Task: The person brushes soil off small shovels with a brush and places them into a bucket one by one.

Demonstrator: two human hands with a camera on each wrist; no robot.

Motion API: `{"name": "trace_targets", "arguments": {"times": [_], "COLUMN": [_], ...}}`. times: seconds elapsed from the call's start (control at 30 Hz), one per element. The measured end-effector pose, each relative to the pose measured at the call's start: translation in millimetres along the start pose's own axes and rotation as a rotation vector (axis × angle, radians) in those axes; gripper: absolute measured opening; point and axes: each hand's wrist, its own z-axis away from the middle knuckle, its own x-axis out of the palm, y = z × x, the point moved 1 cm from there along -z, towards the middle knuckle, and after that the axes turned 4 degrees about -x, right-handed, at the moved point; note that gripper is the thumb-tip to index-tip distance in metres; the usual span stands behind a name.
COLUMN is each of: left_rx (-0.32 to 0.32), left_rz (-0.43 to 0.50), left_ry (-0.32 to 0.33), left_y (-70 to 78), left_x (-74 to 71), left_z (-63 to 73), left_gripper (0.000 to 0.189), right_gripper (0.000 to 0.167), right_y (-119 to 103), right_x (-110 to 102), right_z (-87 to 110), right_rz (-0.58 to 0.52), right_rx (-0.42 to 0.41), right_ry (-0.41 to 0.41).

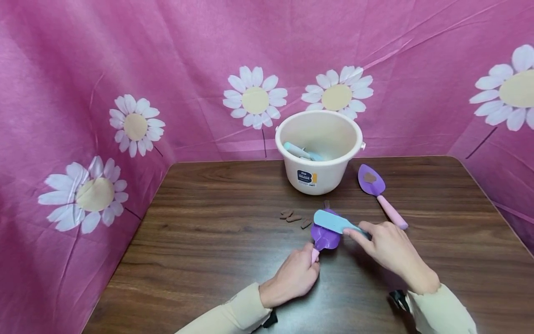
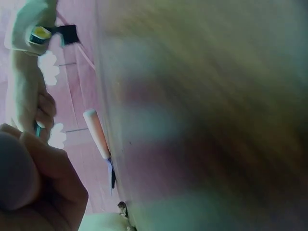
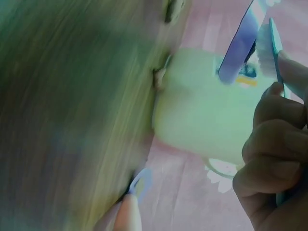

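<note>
My left hand grips the pink handle of a purple hand shovel, its blade held above the table. My right hand pinches the handle of a light blue brush, whose head lies over the shovel blade from above. Pale bristles of the brush face the purple blade in the right wrist view; whether they touch cannot be told. Small brown flat pieces lie on the table just left of the blade. What the blade carries is hidden beneath the brush.
A cream bucket stands behind the hands, with light blue and grey tools inside. To its right a purple trowel with a pink handle lies on the wooden table, a brown piece on its blade. Pink flowered cloth hangs behind.
</note>
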Motion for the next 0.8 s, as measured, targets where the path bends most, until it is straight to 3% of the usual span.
{"name": "trace_targets", "arguments": {"times": [0.3, 0.53, 0.8], "left_rx": [-0.010, -0.012, 0.009], "left_rz": [-0.010, 0.001, -0.017], "left_ry": [-0.016, -0.020, -0.025], "left_y": [1.4, 1.1, 2.9], "left_x": [1.1, -0.2, -2.9], "left_z": [-1.1, 0.2, 2.7], "left_gripper": [0.013, 0.014, 0.014], "right_gripper": [0.046, 0.044, 0.041], "right_y": [8.7, 11.9, 26.9], "right_x": [2.8, 6.2, -0.2], "right_z": [-0.4, -0.9, 4.9], "right_rz": [0.026, 0.031, -0.003], "right_rx": [-0.021, 0.000, 0.126], "right_ry": [0.076, 0.083, 0.107]}}
